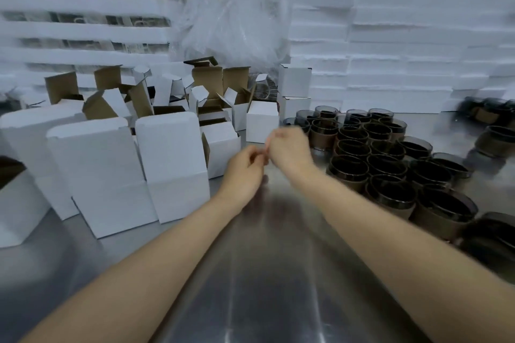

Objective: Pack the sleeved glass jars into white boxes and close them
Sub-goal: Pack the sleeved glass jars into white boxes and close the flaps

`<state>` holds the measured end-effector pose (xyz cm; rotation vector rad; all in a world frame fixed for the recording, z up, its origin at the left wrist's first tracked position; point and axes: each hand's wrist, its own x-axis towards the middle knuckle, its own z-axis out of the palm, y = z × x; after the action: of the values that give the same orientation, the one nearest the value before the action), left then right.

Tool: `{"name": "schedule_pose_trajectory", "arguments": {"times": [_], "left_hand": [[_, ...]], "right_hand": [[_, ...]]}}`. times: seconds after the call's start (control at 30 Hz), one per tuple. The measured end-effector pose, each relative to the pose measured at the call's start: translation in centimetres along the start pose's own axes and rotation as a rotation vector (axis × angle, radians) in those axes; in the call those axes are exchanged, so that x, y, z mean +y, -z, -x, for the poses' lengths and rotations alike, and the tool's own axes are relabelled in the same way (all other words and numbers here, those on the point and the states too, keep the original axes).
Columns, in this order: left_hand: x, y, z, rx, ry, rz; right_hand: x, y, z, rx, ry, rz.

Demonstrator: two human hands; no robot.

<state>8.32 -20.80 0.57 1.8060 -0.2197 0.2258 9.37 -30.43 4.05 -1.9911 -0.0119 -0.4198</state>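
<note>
1. My left hand (245, 168) and right hand (288, 147) meet above the metal table (267, 273), fingertips almost touching.
2. Fingers on both curl inward; motion blur hides whether they pinch anything, so I cannot tell their grip.
3. Sleeved glass jars (390, 159) stand clustered on the table at my right, dark glass with brown sleeves, close-packed and upright.
4. Closed white boxes (125, 170) stand at my left, near the left hand.
5. Open white boxes (206, 97) with flaps up sit behind them.
6. Stacked white foam sheets (390, 44) and clear plastic bags (237, 19) fill the back.
</note>
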Motion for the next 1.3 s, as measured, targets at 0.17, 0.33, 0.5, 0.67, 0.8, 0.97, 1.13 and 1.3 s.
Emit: {"name": "schedule_pose_trajectory", "arguments": {"times": [0.17, 0.33, 0.5, 0.67, 0.8, 0.97, 1.13, 1.3], "left_hand": [[0.1, 0.3, 0.4, 0.023, -0.016, -0.056], [0.1, 0.2, 0.3, 0.005, -0.004, -0.029], [-0.3, -0.1, -0.1, 0.008, 0.002, -0.034], [-0.6, 0.0, -0.6, -0.030, -0.018, -0.092], [-0.3, 0.0, -0.6, -0.075, -0.024, -0.163], [0.8, -0.1, 0.4, -0.034, -0.035, -0.153], [1.1, 0.0, 1.7, 0.071, -0.134, -0.102], [0.9, 0.2, 1.9, 0.144, -0.191, -0.111]], "right_hand": [[2.1, -0.5, 2.4, -0.040, -0.018, -0.070], [2.9, -1.5, -0.5, 0.081, 0.100, 0.164], [3.2, -2.2, -4.6, 0.185, 0.084, 0.231], [3.9, -3.0, -6.7, 0.176, 0.080, 0.198], [4.0, -2.7, -6.0, 0.221, 0.199, 0.195], [3.1, -2.1, -2.7, 0.263, 0.475, 0.240], [2.9, -0.8, 1.4, 0.234, 0.558, 0.132], [2.7, 1.2, 4.2, 0.179, 0.517, 0.064]]}}
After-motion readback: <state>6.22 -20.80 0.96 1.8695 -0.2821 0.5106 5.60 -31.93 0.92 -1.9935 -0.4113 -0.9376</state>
